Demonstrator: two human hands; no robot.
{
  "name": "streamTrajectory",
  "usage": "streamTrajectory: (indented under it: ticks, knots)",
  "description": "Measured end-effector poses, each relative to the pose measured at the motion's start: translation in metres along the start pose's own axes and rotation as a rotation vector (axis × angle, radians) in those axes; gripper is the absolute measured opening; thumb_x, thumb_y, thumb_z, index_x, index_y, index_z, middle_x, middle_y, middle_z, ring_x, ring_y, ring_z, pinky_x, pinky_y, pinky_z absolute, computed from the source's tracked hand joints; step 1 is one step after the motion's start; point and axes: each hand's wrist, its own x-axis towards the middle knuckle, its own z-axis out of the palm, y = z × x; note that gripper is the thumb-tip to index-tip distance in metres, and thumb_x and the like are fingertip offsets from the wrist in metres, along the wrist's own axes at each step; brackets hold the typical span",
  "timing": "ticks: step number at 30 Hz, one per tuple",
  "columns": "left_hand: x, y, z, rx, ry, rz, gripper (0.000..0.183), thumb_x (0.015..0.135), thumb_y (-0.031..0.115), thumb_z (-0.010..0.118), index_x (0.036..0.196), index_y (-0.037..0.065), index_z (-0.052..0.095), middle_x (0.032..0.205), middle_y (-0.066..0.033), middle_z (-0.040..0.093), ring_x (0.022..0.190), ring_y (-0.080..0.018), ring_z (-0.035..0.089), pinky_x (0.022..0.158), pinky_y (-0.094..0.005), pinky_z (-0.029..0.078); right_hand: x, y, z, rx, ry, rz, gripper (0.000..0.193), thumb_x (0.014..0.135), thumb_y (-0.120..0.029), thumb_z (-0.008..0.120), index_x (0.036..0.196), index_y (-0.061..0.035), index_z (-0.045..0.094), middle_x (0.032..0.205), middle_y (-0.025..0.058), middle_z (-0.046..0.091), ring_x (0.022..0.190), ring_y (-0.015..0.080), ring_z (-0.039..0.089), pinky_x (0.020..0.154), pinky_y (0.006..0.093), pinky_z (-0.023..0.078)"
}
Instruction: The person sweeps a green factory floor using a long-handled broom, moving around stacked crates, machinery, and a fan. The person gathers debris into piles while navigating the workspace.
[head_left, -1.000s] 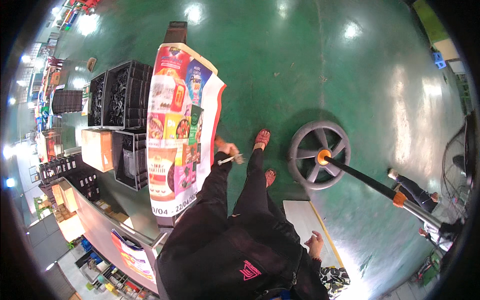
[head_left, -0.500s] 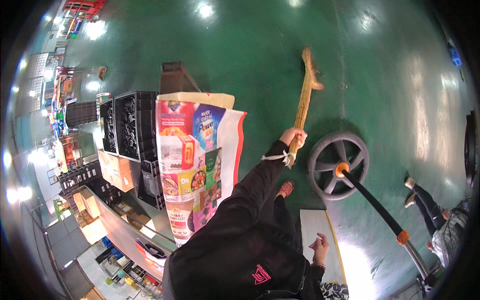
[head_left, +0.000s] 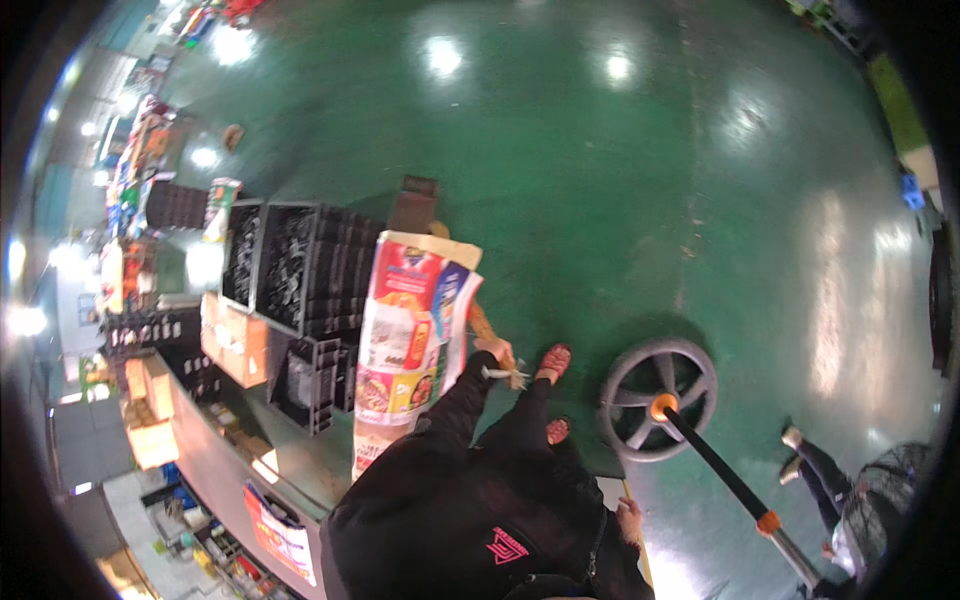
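Observation:
My left hand point(head_left: 497, 352) is closed round the bound handle end of a straw broom point(head_left: 481, 322), beside my left leg. Much of the broom is hidden behind a large sheet with colourful food prints point(head_left: 395, 330), and a bit of it shows past the sheet's far edge. A white tie dangles at the wrist by the handle. Low on the right side, my right hand point(head_left: 630, 520) hangs with loosely bent fingers, holding nothing I can see. It is nearest to a pale flat panel point(head_left: 612, 492), mostly hidden by my body.
A pole stand with a grey spoked wheel-shaped base point(head_left: 611, 425) rises at right; a mesh fan cage point(head_left: 897, 480) and a person's legs point(head_left: 822, 470) are near it. Black crates point(head_left: 340, 265) and cardboard boxes point(head_left: 235, 340) line the left, along a long table point(head_left: 215, 430). The floor point(head_left: 570, 170) is green.
My left hand has swung the broom left and back toward my body, behind the printed sheet. The right hand has dropped lower. The view has shifted, and both my feet now show.

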Motion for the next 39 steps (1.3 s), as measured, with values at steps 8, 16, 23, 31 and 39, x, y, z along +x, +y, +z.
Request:
streamTrajectory:
  ticks: [8,16,23,31,39]
  knots:
    - [-0.046,0.002,0.139,0.073,-0.561,-0.019,0.009,0.057,0.002,0.052,0.05,0.001,0.048,0.044,-0.0087,0.047,0.036,-0.0195,0.047,0.036,-0.0308,0.039,0.01,-0.042,-0.014,0.048,0.124,-0.14,0.026,0.072,-0.005,0.042,0.097,-0.0003,0.05,0.054,0.005,0.047,0.043,0.0128,0.049,0.04,0.0237,0.042]
    - [-0.07,0.105,0.192,-0.435,-1.43,-0.288,0.013,0.071,0.008,0.049,0.063,0.008,0.039,0.046,0.0024,0.038,0.035,-0.005,0.039,0.033,-0.0176,0.032,0.04,-0.064,-0.02,-0.112,-0.024,-0.067,0.022,0.077,-0.01,0.045,0.095,-0.0013,0.051,0.057,0.0055,0.048,0.043,0.0127,0.05,0.04,0.0256,0.045]
    - [-0.142,0.089,0.045,-0.013,-0.748,-0.062,0.024,0.066,0.001,0.053,0.086,0.006,0.04,0.053,-0.0042,0.044,0.033,-0.0149,0.042,0.03,-0.0262,0.033,0.102,-0.146,-0.038,-0.1,0.033,-0.072,0.022,0.073,-0.007,0.046,0.093,-0.0021,0.053,0.06,0.006,0.05,0.044,0.013,0.05,0.039,0.0262,0.046]
    - [-0.117,0.069,0.004,-0.309,-0.536,-0.441,0.026,0.072,0.005,0.049,0.052,0.013,0.034,0.04,0.0026,0.032,0.033,-0.01,0.033,0.036,-0.0251,0.029,0.14,-0.248,-0.033,0.056,-0.154,-0.22,0.022,0.074,-0.009,0.045,0.095,-0.0043,0.051,0.058,0.0003,0.046,0.045,0.0084,0.047,0.041,0.0205,0.042]
    - [-0.103,0.111,0.143,-0.387,-0.961,-0.606,0.022,0.071,0.002,0.048,0.09,0.006,0.036,0.056,-0.0025,0.039,0.036,-0.0076,0.036,0.033,-0.0209,0.031,0.167,-0.241,-0.048,-0.04,-0.19,0.001,0.021,0.076,-0.008,0.045,0.097,-0.0032,0.048,0.054,0.0005,0.043,0.039,0.0114,0.046,0.036,0.0246,0.042]
